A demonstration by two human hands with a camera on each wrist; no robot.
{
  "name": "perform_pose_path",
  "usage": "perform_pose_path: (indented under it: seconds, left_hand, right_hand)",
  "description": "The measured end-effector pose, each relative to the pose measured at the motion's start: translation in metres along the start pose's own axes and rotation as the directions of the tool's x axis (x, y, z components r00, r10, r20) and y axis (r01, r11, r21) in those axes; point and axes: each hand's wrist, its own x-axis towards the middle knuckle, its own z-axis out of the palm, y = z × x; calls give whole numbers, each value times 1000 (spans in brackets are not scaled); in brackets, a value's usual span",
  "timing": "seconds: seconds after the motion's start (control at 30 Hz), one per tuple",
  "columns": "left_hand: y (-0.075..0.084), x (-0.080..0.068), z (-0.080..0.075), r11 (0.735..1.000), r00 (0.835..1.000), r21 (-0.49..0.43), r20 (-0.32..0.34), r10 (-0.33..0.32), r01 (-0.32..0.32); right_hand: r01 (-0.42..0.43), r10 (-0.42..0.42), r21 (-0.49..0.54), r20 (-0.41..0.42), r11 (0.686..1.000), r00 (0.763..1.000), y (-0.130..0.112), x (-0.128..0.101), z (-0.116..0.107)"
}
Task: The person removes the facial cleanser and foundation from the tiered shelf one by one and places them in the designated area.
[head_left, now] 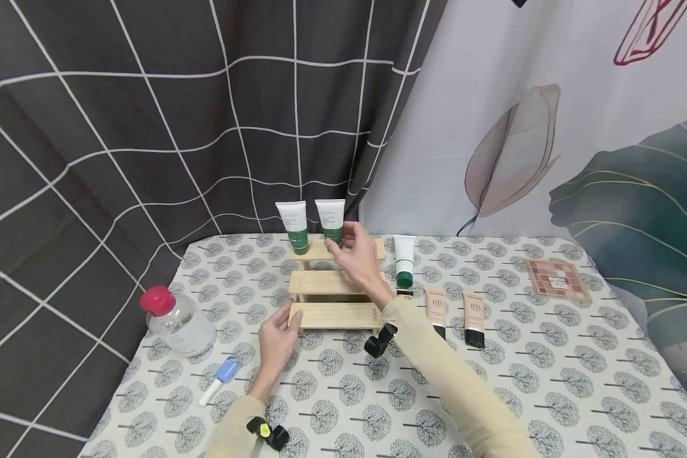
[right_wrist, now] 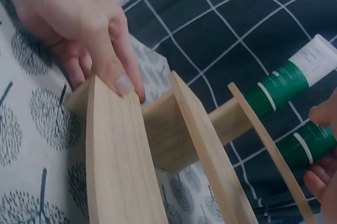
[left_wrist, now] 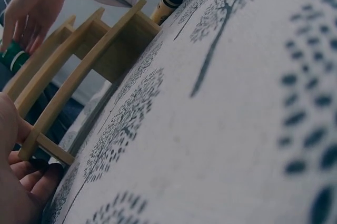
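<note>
The right hand (head_left: pixel 359 254) hides the second tube's (head_left: pixel 330 220) green cap; tube print is too small to read.

The person wears long beige sleeves reaching to both wrists. A small black device is strapped at each wrist; the one by the left hand (head_left: pixel 276 341) bears a yellow mark. The right hand (head_left: pixel 359 259) is bare, like the left.

white-green tube (head_left: pixel 330 221) | upright, top step | wooden rack (head_left: pixel 334 284) | on table
</note>
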Motion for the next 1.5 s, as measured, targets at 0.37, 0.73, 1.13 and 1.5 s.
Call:
perform_pose_path:
  seconds: [0.37,0.73,1.13,1.5]
  left_hand:
    - [-2,-1,0,1000,1000,-2,-2,14,-14]
    - [-2,-1,2,1000,1000,-17,8,7,-6]
    - [0,0,1,1000,1000,3,-1,12,-12]
    - [-2,1,1,1000,1000,-19,-1,21,-21]
  right_hand:
    - [2,-2,6,2,1000,1000,8,-1,0]
    - [27,-28,-21,-47,999,999,13,0,-28]
    - [1,-7,-45,-137,999,991,25,7,-71]
    - [-92,67,-129,-183,987,981,43,4,-107]
